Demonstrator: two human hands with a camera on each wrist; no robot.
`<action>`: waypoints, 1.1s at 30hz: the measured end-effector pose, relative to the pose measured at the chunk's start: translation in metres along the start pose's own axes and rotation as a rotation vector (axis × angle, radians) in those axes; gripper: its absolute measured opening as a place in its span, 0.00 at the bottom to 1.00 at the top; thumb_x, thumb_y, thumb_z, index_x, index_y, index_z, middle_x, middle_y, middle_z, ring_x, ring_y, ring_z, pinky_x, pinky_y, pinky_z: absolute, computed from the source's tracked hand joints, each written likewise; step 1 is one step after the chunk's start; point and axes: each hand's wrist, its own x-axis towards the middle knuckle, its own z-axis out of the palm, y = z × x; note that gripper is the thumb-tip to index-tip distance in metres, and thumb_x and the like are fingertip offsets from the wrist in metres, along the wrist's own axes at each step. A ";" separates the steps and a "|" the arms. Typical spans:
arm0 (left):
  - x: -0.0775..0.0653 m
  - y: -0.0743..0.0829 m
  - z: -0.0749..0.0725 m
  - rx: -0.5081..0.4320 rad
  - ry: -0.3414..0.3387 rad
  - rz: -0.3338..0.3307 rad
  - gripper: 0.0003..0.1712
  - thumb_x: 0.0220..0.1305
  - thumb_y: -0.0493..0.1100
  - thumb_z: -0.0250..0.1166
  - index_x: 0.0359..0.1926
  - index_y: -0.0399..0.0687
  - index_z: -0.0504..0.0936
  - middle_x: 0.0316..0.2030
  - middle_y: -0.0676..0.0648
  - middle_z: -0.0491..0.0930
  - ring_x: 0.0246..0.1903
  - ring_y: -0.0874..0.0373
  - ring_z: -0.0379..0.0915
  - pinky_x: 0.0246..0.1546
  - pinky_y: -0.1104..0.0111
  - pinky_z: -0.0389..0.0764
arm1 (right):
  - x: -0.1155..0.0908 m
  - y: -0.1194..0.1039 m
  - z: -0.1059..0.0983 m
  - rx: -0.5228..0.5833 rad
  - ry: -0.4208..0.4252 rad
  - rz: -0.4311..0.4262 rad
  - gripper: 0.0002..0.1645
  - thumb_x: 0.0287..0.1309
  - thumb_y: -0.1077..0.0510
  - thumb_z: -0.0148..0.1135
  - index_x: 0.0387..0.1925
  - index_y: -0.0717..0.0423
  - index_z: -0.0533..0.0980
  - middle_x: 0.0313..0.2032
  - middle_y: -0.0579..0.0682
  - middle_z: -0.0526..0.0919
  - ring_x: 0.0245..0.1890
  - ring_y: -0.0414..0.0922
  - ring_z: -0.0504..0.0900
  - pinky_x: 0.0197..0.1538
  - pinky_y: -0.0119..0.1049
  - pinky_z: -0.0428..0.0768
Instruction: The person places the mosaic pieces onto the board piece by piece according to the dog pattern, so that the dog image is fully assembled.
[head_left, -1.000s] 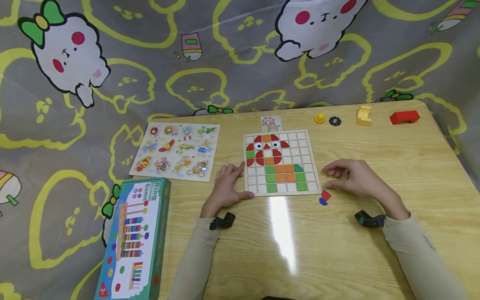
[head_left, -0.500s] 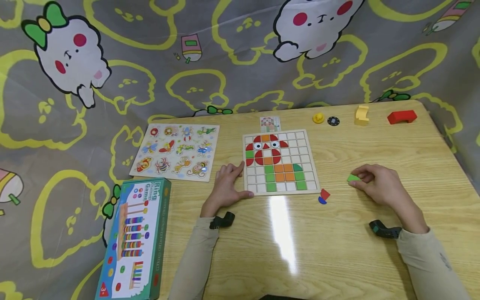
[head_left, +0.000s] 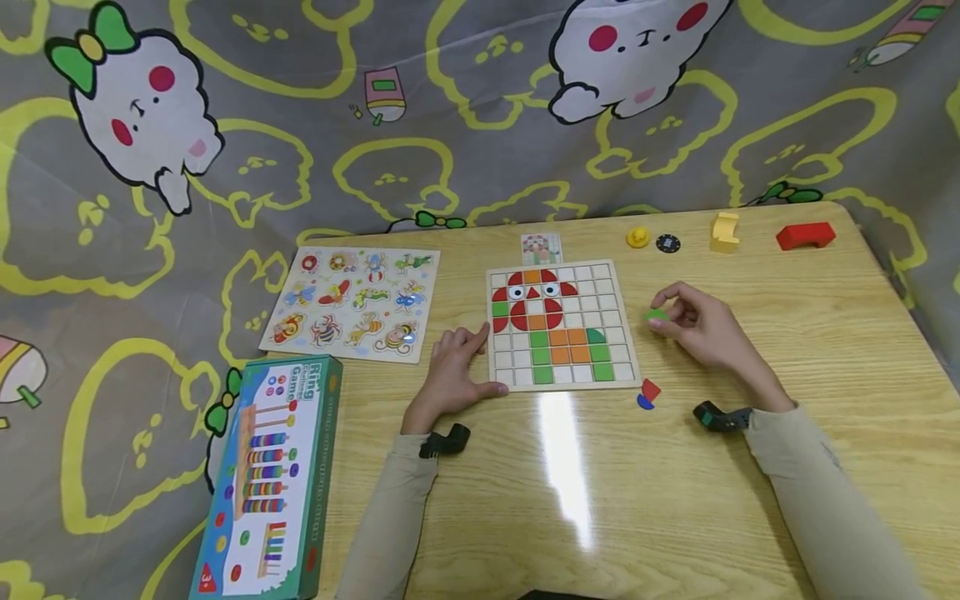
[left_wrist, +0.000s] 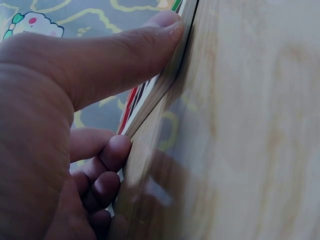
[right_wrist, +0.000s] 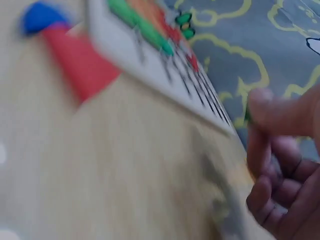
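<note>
A square wooden grid board (head_left: 628, 367) lies in the middle of the table, with red, orange, green and white tiles forming a figure. My left hand (head_left: 450, 375) rests at its lower left corner. The thumb touches the front edge and the index finger the left side; in the left wrist view the other fingers (left_wrist: 102, 190) are loosely bent. Right of the board, my right hand (head_left: 697, 325) pinches a small green tile (head_left: 657, 316) between thumb and fingers, raised over the table. Only a sliver of this tile shows in the blurred right wrist view.
A red piece (head_left: 651, 389) and a blue piece (head_left: 646, 402) lie by the board's lower right corner. Behind the board is a picture card (head_left: 542, 247). An insect puzzle (head_left: 348, 304) and a game box (head_left: 262, 483) are left. Yellow (head_left: 724, 232) and red blocks (head_left: 806, 235) stand back right.
My right hand moved right and came up with the green tile between its fingers, then carried it back left and farther from me, towards the board. The left hand stayed put.
</note>
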 end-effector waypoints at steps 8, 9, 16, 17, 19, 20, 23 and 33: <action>0.001 -0.002 0.002 -0.012 0.004 0.013 0.64 0.43 0.67 0.77 0.76 0.50 0.57 0.42 0.53 0.67 0.44 0.55 0.57 0.50 0.61 0.58 | 0.050 -0.024 0.039 0.118 -0.014 -0.025 0.24 0.44 0.46 0.79 0.41 0.53 0.81 0.30 0.49 0.86 0.28 0.41 0.83 0.32 0.26 0.76; 0.001 -0.002 0.002 -0.014 0.007 0.010 0.64 0.43 0.67 0.77 0.76 0.51 0.57 0.42 0.53 0.67 0.44 0.55 0.56 0.49 0.61 0.57 | 0.055 -0.027 0.044 0.104 -0.010 -0.051 0.24 0.43 0.47 0.80 0.40 0.54 0.81 0.30 0.49 0.86 0.28 0.41 0.83 0.32 0.26 0.76; 0.001 -0.004 0.002 -0.013 0.014 0.000 0.64 0.42 0.67 0.77 0.76 0.52 0.57 0.42 0.53 0.67 0.44 0.56 0.56 0.49 0.62 0.58 | 0.077 -0.037 0.065 0.008 -0.049 -0.098 0.24 0.41 0.47 0.82 0.38 0.55 0.82 0.28 0.48 0.81 0.26 0.45 0.75 0.30 0.29 0.71; 0.001 -0.005 0.002 -0.014 0.013 -0.002 0.64 0.42 0.67 0.77 0.76 0.52 0.57 0.42 0.54 0.67 0.44 0.56 0.56 0.49 0.62 0.58 | 0.078 -0.037 0.066 0.003 -0.062 -0.092 0.25 0.41 0.47 0.82 0.39 0.55 0.82 0.28 0.49 0.81 0.26 0.45 0.75 0.30 0.29 0.71; 0.001 -0.005 0.002 -0.013 0.010 -0.005 0.65 0.42 0.68 0.77 0.77 0.53 0.57 0.43 0.54 0.67 0.44 0.56 0.56 0.49 0.62 0.58 | 0.079 -0.037 0.066 -0.007 -0.087 -0.087 0.24 0.42 0.47 0.81 0.40 0.54 0.83 0.29 0.48 0.82 0.27 0.45 0.76 0.31 0.30 0.72; 0.002 -0.005 0.002 -0.010 0.009 -0.005 0.65 0.42 0.68 0.77 0.77 0.53 0.57 0.43 0.54 0.67 0.44 0.57 0.57 0.49 0.62 0.58 | 0.079 -0.036 0.066 -0.008 -0.098 -0.085 0.24 0.43 0.47 0.81 0.40 0.54 0.83 0.29 0.48 0.83 0.27 0.45 0.77 0.31 0.30 0.73; 0.001 -0.003 0.001 -0.012 0.009 -0.005 0.65 0.42 0.67 0.77 0.77 0.52 0.57 0.43 0.54 0.67 0.44 0.56 0.56 0.49 0.62 0.58 | 0.079 -0.035 0.063 -0.005 -0.124 -0.083 0.20 0.47 0.49 0.78 0.41 0.54 0.84 0.30 0.48 0.84 0.28 0.45 0.79 0.32 0.31 0.74; 0.000 -0.001 0.000 -0.007 0.010 -0.001 0.64 0.42 0.67 0.77 0.76 0.50 0.58 0.42 0.53 0.67 0.43 0.55 0.56 0.48 0.62 0.57 | 0.067 -0.036 0.051 -0.016 -0.116 -0.089 0.15 0.55 0.52 0.73 0.43 0.53 0.84 0.31 0.47 0.84 0.30 0.44 0.78 0.33 0.30 0.73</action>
